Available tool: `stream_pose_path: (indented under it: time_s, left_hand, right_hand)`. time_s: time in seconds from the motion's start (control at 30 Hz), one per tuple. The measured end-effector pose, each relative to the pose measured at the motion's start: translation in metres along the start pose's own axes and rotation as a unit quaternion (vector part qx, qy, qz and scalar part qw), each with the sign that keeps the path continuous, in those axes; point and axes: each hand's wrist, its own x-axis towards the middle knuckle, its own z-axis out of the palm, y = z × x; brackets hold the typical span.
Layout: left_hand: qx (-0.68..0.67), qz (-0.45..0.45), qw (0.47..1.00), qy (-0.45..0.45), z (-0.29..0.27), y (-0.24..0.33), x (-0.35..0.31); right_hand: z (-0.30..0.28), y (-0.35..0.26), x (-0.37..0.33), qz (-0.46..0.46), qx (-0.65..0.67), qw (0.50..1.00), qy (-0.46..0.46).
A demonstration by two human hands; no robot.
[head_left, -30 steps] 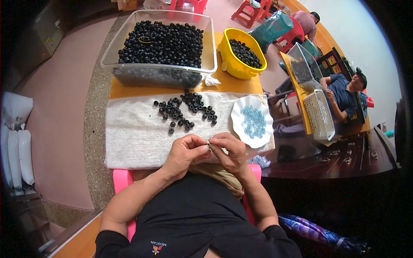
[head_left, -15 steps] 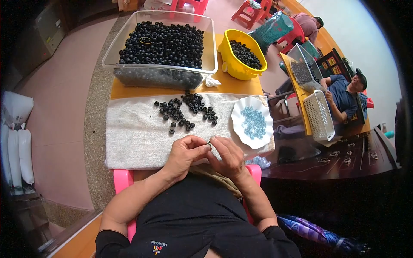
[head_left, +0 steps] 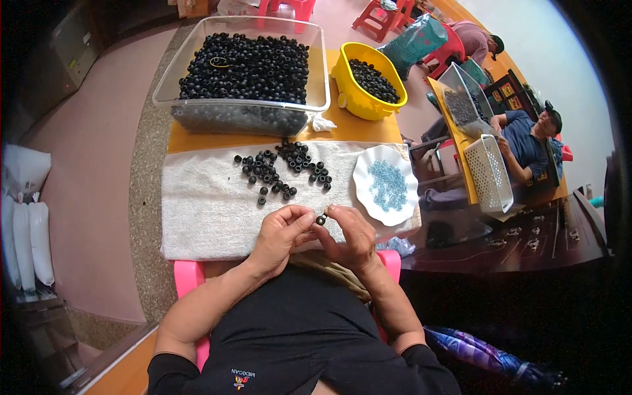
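Between the fingertips of both hands is a small round black bead (head_left: 320,220) with a hole, a pale spot showing in it. My left hand (head_left: 280,234) pinches it with thumb and index finger from the left. From the right, the index finger and thumb of my right hand (head_left: 355,237) close on it. Just beyond my hands, several loose black beads (head_left: 270,170) lie on a white towel (head_left: 204,220). On the towel's right side sits a white scalloped plate (head_left: 363,199) holding many tiny clear-bluish pieces (head_left: 387,186), too small to make out.
A clear plastic bin (head_left: 319,66) full of black beads stands at the back of the table, beside a yellow tub (head_left: 355,99) with more. A crumpled white tissue (head_left: 322,124) lies between them. Rightward, a person (head_left: 530,141) sits at another table with a white basket (head_left: 488,174).
The bead has turned between my fingers and now shows its holed face. My right index finger has lifted slightly, while my left hand stays nearly in place.
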Motion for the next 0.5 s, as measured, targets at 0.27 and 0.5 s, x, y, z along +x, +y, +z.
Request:
stream_pose_path:
  time_s: [0.27,0.5]
  left_hand:
    - [0.012,-0.020,1.000,-0.005,0.0054,0.0061,-0.0060]
    - [0.025,-0.018,0.999,0.011,0.0036,0.0023,-0.0054]
  right_hand:
    - [-0.0008,-0.0009,0.0004,-0.008,0.007,1.000,-0.015]
    - [0.0022,-0.0027,0.0029,-0.018,0.029,0.999,-0.017]
